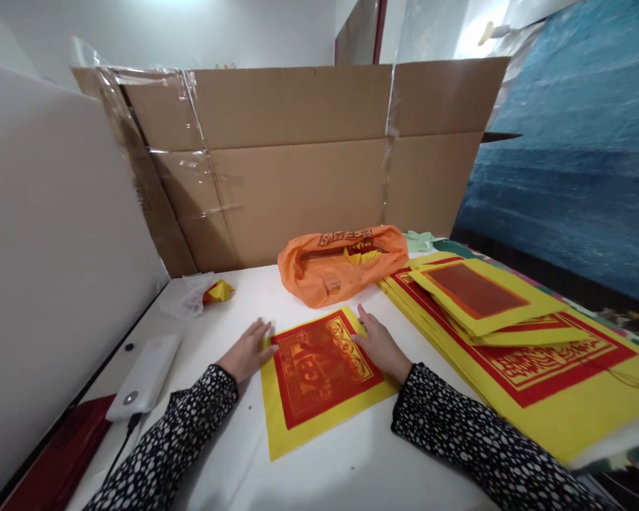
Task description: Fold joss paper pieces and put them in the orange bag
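A yellow sheet with a red printed square (319, 376) lies at a slant on the white table (298, 482). At its upper left edge rests my left hand (251, 349), fingers apart and touching the paper. My right hand (380, 345) touches the sheet's right edge, its thumb and fingers spread. To the right, large yellow and red printed sheets (564, 397) lie in a stack. Smaller yellow sheets with a dark red rectangle (476, 287) sit on top of them.
An orange plastic bag (330, 280) with folded yellow paper stands behind the sheet. A clear bag (186, 301), a white power bank (146, 376) with a cable and a dark red item (58, 461) are on the left. Cardboard (298, 170) stands along the back.
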Motion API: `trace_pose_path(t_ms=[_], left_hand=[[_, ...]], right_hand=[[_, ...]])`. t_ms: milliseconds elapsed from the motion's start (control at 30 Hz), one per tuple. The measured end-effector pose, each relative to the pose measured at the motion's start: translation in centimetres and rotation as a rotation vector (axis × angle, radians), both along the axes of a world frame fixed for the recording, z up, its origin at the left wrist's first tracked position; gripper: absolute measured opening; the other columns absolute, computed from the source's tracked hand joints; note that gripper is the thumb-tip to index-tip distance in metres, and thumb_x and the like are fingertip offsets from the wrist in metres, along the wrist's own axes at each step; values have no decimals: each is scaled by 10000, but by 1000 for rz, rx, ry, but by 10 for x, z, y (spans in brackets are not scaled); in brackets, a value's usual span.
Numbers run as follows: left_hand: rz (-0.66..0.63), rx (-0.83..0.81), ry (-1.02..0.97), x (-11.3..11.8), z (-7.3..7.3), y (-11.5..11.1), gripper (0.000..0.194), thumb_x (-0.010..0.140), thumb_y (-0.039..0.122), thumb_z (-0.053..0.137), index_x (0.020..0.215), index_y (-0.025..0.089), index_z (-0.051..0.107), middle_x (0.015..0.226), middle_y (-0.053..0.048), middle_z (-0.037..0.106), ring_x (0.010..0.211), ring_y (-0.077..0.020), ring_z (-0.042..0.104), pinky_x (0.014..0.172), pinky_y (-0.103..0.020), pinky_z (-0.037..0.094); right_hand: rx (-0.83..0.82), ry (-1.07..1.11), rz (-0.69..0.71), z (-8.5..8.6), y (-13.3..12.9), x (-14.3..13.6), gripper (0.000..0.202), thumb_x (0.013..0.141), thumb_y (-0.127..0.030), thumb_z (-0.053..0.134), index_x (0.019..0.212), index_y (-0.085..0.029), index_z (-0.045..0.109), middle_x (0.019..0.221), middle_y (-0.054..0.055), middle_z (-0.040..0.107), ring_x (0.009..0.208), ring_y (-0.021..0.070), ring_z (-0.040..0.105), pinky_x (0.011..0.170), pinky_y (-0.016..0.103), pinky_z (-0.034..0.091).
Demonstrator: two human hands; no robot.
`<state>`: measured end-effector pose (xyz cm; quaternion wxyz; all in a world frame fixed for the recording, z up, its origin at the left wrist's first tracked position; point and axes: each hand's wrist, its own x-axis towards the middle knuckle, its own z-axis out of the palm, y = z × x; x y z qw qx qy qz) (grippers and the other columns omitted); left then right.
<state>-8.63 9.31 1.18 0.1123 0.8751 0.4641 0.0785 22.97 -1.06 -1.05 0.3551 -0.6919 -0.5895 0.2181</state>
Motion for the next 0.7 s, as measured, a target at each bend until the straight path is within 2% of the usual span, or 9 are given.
trace_pose_path(t_ms=[133,233,367,433,500,567,633,700], left_hand=[[-44,-106,-127,10,-4,-25,785,712,414,763,1399,173,469,1489,-177,410,1393,-351,349,1142,-486,319],[-22,-121,-229,14,-1,-27,797,636,352,832,1353,184,525,1433,-175,471,1341,-363,413,1128,-498,328],[-17,-109,-325,17,6,-28,758,595,291,860,1295,223,578,1306,-125,570,1225,-348,503,1056,-503,384],[-19,-120,-355,18,8,-30,748,584,283,866,1278,240,588,1260,-107,593,1185,-346,520,1029,-513,392],[-6,-132,-398,19,8,-32,782,565,284,874,1287,241,578,1237,-105,597,1170,-346,522,1023,-522,388],[63,-125,-495,22,7,-34,851,538,287,880,1317,218,544,1245,-118,584,1186,-349,511,1040,-531,372],[151,-155,-683,26,7,-35,869,580,314,854,1358,196,485,1248,-123,587,1177,-325,535,1042,-515,387],[194,-242,-909,28,13,-36,733,712,362,768,1354,180,466,1167,-109,644,1077,-275,615,980,-473,460]], right_hand=[[-5,93,-51,0,1,2,630,773,-209,607,1388,-155,482,1119,99,611,1044,233,585,971,369,453],[17,177,-32,3,0,2,561,755,-194,609,1312,-160,562,1127,94,618,1052,227,590,986,365,446],[68,290,-37,5,-3,-3,557,721,-150,590,1278,-159,579,1162,92,617,1065,216,594,979,354,452],[88,372,-33,6,-3,-5,545,717,-150,587,1261,-167,573,1126,79,639,989,207,621,899,348,495],[99,472,-23,7,-3,-6,477,734,-190,605,1211,-180,581,961,42,674,837,197,644,763,333,528],[145,577,-7,11,-2,-5,359,752,-244,637,1106,-186,610,842,14,678,761,192,645,692,313,525],[243,662,-10,17,-2,-3,228,751,-281,676,955,-185,639,819,14,688,758,190,646,695,305,520],[365,713,-34,25,-2,-1,157,742,-304,711,827,-188,647,808,16,697,754,188,645,710,305,520]])
